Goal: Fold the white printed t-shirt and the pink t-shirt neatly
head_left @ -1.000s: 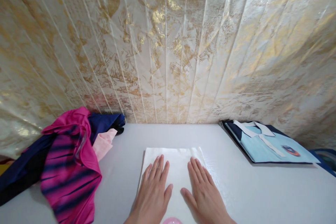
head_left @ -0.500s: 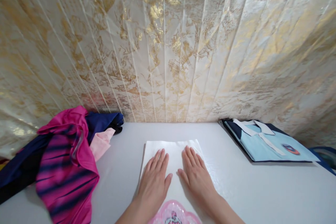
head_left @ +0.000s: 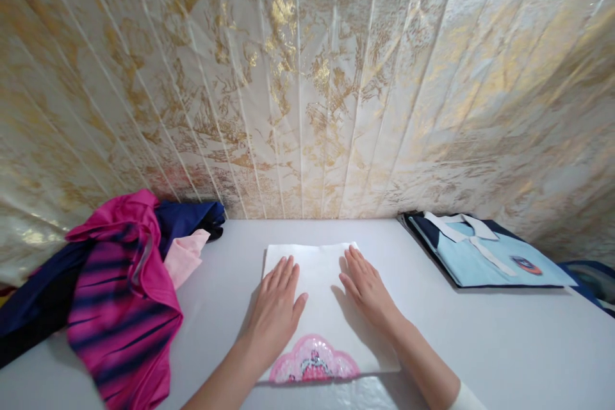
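Over one white cloth (head_left: pixel 319 315), two hands (head_left: pixel 276 301) (head_left: pixel 369 289)

white garment (head_left: pixel 319 288): matt, smooth cloth | pink patch (head_left: pixel 314 357): glossy, sparkly, plastic-looking | worktop (head_left: pixel 216 301): smooth, faintly glossy | magenta garment (head_left: pixel 120 314), towards left edge: sleek cloth | blue shirt (head_left: pixel 480 262), back right corner: matt cloth | backdrop (head_left: pixel 307 90), back edge: shiny, creased, foil-like

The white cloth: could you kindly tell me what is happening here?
The person's left hand lies on the left side of the white cloth; the right hand is at its far right corner, perhaps raised. A pink patch shows at the cloth's near edge. Heaped garments lie left, a folded blue shirt right.
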